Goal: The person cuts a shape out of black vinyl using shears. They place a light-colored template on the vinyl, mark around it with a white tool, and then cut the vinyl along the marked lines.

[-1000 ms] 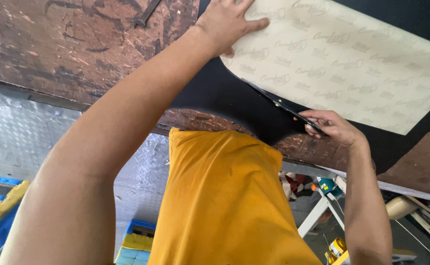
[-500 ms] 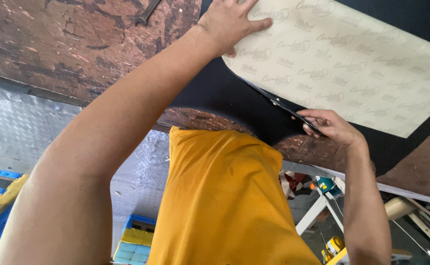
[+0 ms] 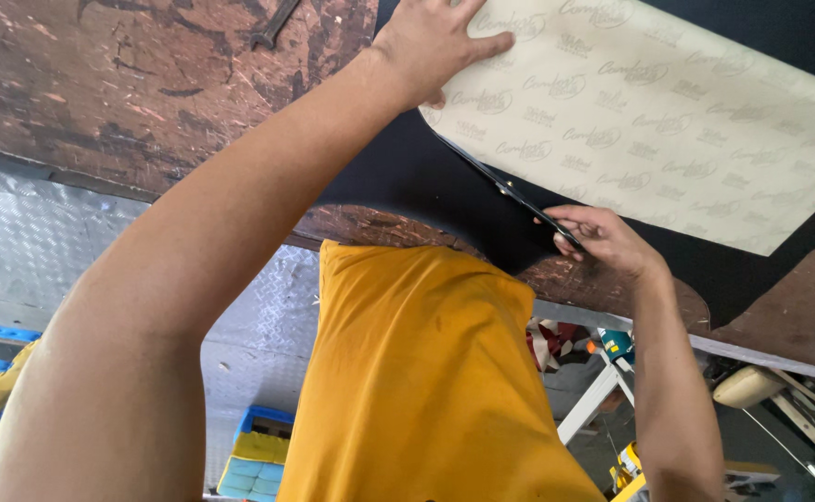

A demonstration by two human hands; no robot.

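Clearly left hand pressing flat on corner of cream patterned sheet, fingers spread, fingertips cut off by top edge. Sheet lying over black material on worn brown workbench. Right hand gripping black scissors, fingers curled round handles, hiding them; blades running along sheet's lower edge, tips hard to make out against black.

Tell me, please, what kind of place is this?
Probably a workshop. The scarred wooden workbench carries a metal tool, the right hand works scissors along a cream backing sheet, and diamond-plate flooring lies below.
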